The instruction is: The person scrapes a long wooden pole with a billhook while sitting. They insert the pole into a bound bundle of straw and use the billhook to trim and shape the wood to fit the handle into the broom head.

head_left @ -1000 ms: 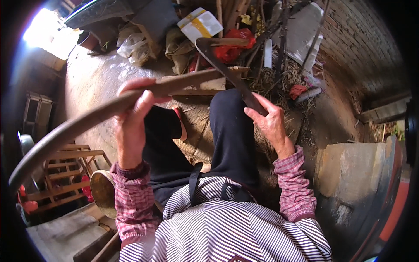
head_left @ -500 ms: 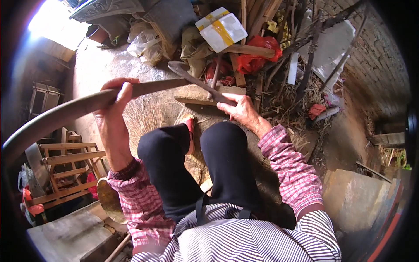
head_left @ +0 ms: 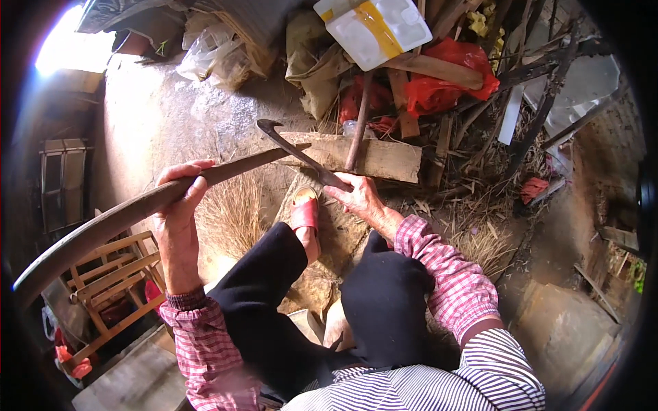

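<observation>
My left hand (head_left: 179, 205) is wrapped round a long, curved wooden pole (head_left: 113, 218). The pole runs from the left edge to a narrow, pointed end in front of me. In my right hand (head_left: 363, 202) is a sickle (head_left: 301, 156) with a dark, hooked tip, its handle end mostly hidden by the fingers. Blade and pole cross close to the pole's pointed end; whether they touch I cannot tell. Beyond the hands a thick wooden board (head_left: 384, 159) lies on the ground, with a thin stick (head_left: 359, 123) upright against it.
Dry brush (head_left: 229, 205) lies left of my red sandal (head_left: 305, 211). A wooden rack (head_left: 116, 281) stands at the left. Past the board are a white foam box (head_left: 373, 31), a red plastic bag (head_left: 452, 75) and heaped branches (head_left: 548, 82). A concrete slab (head_left: 562, 308) is at the right.
The view has tilted and shifted, showing more of the board and sandal. My knees have moved further apart. The sickle stays across the pole's end, its hooked tip slightly lower in the picture.
</observation>
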`<control>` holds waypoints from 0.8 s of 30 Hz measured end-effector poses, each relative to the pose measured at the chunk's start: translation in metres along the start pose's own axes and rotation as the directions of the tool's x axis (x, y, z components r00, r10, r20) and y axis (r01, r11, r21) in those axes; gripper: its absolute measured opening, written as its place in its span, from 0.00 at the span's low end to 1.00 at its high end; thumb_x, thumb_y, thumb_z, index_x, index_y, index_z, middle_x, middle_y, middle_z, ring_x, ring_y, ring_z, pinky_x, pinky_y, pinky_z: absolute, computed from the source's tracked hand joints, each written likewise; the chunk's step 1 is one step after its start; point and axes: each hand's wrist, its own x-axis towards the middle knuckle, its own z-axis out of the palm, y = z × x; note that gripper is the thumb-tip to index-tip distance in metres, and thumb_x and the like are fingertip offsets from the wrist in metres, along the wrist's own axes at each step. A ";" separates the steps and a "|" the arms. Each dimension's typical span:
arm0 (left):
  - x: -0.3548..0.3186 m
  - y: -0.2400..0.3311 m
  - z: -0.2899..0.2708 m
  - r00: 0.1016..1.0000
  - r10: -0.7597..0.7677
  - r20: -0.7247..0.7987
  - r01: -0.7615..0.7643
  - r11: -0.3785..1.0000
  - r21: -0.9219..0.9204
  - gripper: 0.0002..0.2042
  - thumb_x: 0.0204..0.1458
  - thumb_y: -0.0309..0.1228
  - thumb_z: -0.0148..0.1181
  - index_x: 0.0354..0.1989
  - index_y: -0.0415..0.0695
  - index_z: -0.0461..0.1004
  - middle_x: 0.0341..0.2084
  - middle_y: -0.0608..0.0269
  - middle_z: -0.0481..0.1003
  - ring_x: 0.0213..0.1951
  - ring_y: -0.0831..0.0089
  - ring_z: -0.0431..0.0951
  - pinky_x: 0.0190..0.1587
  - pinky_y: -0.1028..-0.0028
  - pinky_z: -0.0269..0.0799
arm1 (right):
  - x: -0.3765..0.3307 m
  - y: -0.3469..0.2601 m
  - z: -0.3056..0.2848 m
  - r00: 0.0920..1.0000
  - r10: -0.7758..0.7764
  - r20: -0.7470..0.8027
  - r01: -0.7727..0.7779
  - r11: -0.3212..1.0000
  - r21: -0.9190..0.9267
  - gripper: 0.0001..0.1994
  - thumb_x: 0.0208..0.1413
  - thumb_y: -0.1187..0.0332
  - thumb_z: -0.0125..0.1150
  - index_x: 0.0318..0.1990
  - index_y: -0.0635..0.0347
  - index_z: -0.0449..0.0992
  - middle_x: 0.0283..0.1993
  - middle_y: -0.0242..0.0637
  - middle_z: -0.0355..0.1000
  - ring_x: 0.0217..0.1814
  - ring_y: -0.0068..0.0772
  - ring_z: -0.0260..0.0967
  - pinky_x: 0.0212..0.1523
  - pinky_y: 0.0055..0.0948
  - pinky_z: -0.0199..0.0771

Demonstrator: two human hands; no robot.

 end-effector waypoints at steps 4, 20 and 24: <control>0.005 -0.008 -0.002 0.999 -0.007 0.049 0.004 0.998 0.058 0.08 0.52 0.19 0.57 0.41 0.39 0.74 0.45 0.50 0.75 0.53 0.60 0.73 0.61 0.63 0.65 | 0.013 0.006 0.012 1.000 -0.010 0.003 0.010 1.000 0.015 0.17 0.54 0.59 0.66 0.45 0.61 0.78 0.25 0.30 0.73 0.22 0.18 0.65 0.24 0.25 0.67; 0.011 -0.024 -0.010 0.992 -0.118 -0.034 0.118 0.993 -0.003 0.07 0.47 0.18 0.59 0.36 0.40 0.75 0.43 0.53 0.78 0.48 0.65 0.75 0.56 0.68 0.68 | 0.009 -0.022 0.028 0.998 -0.011 0.059 0.009 0.999 0.033 0.20 0.56 0.56 0.63 0.48 0.63 0.78 0.36 0.47 0.79 0.35 0.32 0.77 0.36 0.31 0.75; 0.005 -0.030 -0.013 0.997 -0.074 -0.016 0.075 0.996 0.045 0.08 0.48 0.18 0.59 0.36 0.40 0.76 0.42 0.53 0.78 0.48 0.65 0.75 0.55 0.67 0.67 | -0.003 -0.018 0.029 0.971 -0.234 0.039 0.237 0.967 -0.096 0.21 0.54 0.57 0.65 0.49 0.63 0.77 0.40 0.52 0.77 0.42 0.40 0.78 0.42 0.33 0.74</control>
